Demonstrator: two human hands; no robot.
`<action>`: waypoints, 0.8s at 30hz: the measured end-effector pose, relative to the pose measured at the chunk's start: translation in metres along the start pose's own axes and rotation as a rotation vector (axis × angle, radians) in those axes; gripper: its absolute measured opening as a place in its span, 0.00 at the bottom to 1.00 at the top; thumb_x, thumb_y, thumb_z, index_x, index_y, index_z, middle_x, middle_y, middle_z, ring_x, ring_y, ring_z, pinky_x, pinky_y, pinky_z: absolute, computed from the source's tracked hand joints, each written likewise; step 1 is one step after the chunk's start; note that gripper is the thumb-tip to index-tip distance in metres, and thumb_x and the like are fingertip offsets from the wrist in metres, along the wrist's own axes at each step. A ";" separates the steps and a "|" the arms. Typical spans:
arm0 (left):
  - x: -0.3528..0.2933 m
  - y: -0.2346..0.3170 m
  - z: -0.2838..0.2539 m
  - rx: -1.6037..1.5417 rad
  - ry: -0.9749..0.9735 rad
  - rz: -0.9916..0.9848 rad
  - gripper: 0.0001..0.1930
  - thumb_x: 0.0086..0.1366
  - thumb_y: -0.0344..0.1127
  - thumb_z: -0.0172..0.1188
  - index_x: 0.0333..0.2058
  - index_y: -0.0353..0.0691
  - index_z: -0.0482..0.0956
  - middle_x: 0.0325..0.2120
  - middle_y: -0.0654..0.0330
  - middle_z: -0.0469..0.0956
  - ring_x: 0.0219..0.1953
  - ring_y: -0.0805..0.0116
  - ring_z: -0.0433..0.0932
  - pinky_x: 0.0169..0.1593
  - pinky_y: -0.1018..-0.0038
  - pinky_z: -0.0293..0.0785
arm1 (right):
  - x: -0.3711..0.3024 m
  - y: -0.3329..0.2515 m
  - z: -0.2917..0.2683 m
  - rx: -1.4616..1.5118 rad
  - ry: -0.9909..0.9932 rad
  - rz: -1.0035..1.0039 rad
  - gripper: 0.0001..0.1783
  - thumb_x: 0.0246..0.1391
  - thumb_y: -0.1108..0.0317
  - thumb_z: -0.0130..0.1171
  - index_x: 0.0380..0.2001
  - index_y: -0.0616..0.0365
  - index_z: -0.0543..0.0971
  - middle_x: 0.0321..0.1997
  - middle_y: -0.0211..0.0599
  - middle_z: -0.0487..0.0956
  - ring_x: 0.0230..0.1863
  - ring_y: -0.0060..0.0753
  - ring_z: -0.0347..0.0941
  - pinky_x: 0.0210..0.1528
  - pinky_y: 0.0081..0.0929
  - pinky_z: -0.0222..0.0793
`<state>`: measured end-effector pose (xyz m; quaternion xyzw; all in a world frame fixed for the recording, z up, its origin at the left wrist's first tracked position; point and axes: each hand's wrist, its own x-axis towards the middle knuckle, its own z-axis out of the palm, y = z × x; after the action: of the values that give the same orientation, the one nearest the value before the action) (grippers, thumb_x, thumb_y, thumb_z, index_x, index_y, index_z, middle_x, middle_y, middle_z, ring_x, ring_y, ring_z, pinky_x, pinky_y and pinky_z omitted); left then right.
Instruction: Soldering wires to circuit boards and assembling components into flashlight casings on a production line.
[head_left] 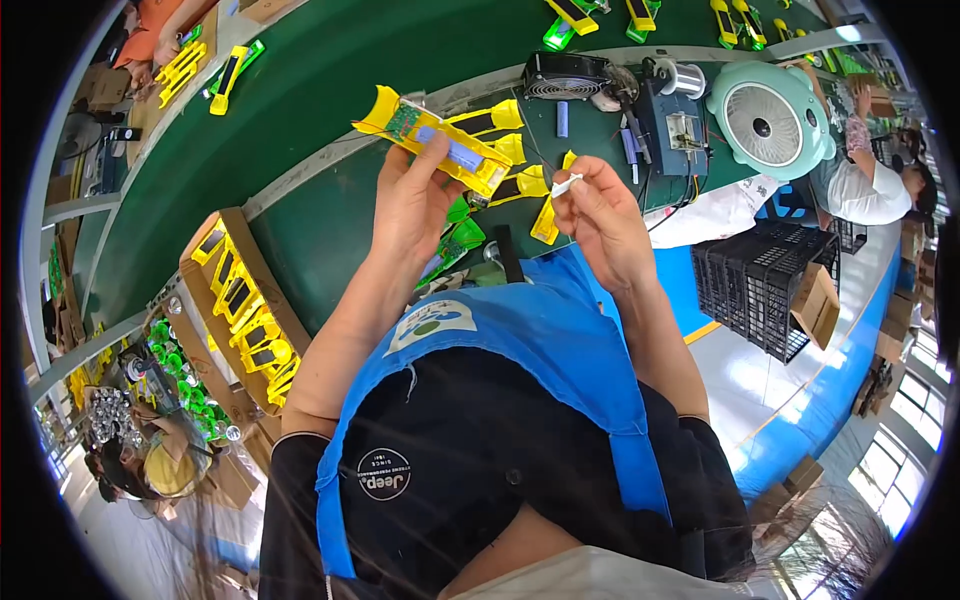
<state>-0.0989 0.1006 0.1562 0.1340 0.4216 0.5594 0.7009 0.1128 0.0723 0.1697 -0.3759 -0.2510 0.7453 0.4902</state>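
Observation:
My left hand (pixel 412 205) grips an open yellow plastic housing (pixel 379 108), its thumb pressing on the blue cylindrical battery (pixel 455 150) inside. A small green circuit board (pixel 404 121) sits at the housing's far-left end, with thin wires around it. To the right, my right hand (pixel 610 222) pinches a small white strip (pixel 566 185) between thumb and fingertips, apart from the housing. Beyond my hands, several yellow housings with dark panels (pixel 478 122) lie on the green bench (pixel 315 235). Green plastic parts (pixel 462 238) rest under my left wrist.
A cardboard box of yellow parts (pixel 240 290) stands at left. At the back right are a black fan (pixel 566 78), a solder spool (pixel 680 78), a bench unit (pixel 672 125) and a mint-green fan (pixel 765 122). Black crates (pixel 755 280) stand at right. Other people work nearby.

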 end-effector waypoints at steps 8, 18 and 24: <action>-0.009 0.005 0.005 -0.272 0.025 -0.032 0.17 0.65 0.39 0.59 0.47 0.39 0.67 0.43 0.58 0.73 0.50 0.64 0.73 0.56 0.60 0.70 | -0.014 0.009 0.022 -0.041 -0.121 0.096 0.09 0.60 0.72 0.53 0.44 0.60 0.70 0.34 0.36 0.76 0.30 0.23 0.70 0.35 0.19 0.66; -0.027 0.008 0.027 -0.014 -0.078 0.158 0.19 0.66 0.41 0.57 0.50 0.40 0.63 0.45 0.59 0.73 0.49 0.68 0.73 0.54 0.65 0.69 | -0.006 -0.009 0.024 0.004 -0.185 0.073 0.10 0.63 0.67 0.51 0.43 0.59 0.70 0.47 0.45 0.79 0.38 0.27 0.77 0.41 0.22 0.71; -0.029 0.011 0.033 -0.129 -0.059 0.195 0.17 0.65 0.38 0.59 0.47 0.42 0.65 0.43 0.61 0.73 0.49 0.68 0.72 0.55 0.63 0.69 | -0.010 -0.003 0.022 -0.021 -0.201 -0.032 0.10 0.60 0.70 0.54 0.44 0.57 0.71 0.36 0.31 0.74 0.32 0.20 0.66 0.37 0.17 0.63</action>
<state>-0.0820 0.0872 0.1963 0.1452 0.3488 0.6467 0.6626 0.0988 0.0638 0.1884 -0.3005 -0.3126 0.7686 0.4704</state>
